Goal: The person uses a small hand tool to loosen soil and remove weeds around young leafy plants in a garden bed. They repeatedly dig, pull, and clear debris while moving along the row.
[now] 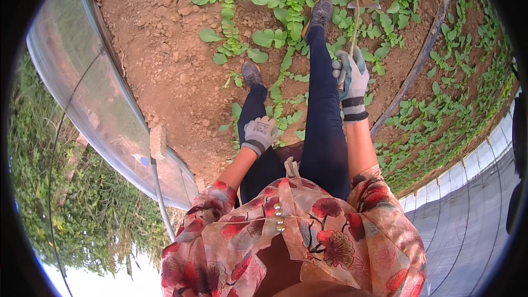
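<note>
My right hand [354, 76], in a grey glove with green-coated fingers, grips the handle of a small hand hoe [356, 24]. The hoe's metal blade [364, 5] lies among leafy green plants [387, 24], just beyond my outstretched right shoe. My left hand [260, 133], in a matching glove that bears printing, rests by my left knee with its fingers curled in. Nothing shows in it, though its palm side is hidden. Between my legs runs a row of young lobed-leaf plants [284, 78] in brown soil.
To the left, clear plastic sheeting [119, 103] walls off the plot, with a brick [158, 142] beside it. A dark hose or pipe [425, 57] curves through the soil on the right, with more plant rows [445, 111] past it. Beneath me is a dark low seat [290, 151].
</note>
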A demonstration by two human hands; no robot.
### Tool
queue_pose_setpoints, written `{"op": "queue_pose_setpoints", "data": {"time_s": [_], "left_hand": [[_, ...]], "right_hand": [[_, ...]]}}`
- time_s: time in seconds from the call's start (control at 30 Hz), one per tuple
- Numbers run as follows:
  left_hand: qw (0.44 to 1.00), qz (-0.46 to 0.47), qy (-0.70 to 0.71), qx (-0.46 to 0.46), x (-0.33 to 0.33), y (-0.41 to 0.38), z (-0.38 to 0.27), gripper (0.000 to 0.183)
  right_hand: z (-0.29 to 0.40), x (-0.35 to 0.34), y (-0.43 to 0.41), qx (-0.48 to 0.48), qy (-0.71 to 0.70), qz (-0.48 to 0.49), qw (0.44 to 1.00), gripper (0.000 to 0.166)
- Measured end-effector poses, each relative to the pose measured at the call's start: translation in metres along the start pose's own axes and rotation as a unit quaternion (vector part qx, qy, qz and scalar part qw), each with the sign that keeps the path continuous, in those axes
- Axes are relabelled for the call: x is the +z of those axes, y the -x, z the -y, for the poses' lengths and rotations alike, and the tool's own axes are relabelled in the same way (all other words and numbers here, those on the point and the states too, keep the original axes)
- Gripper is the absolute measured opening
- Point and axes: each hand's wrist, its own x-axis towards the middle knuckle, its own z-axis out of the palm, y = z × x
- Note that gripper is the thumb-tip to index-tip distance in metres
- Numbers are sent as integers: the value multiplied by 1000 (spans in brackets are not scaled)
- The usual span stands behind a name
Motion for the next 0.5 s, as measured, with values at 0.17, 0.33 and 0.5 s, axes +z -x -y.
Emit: {"op": "queue_pose_setpoints", "data": {"time_s": [0.17,0.33,0.5], "left_hand": [[978,201,59,11,17,-56,-68,49],[841,455,293,-17,29,-76,-94,65],[855,432,282,-47,27,-70,-69,60]], "right_hand": [[12,8,-104,43,58,34,997,57],[3,12,-146,92,5,77,993,59],[-24,19,-161,132,8,69,989,58]]}}
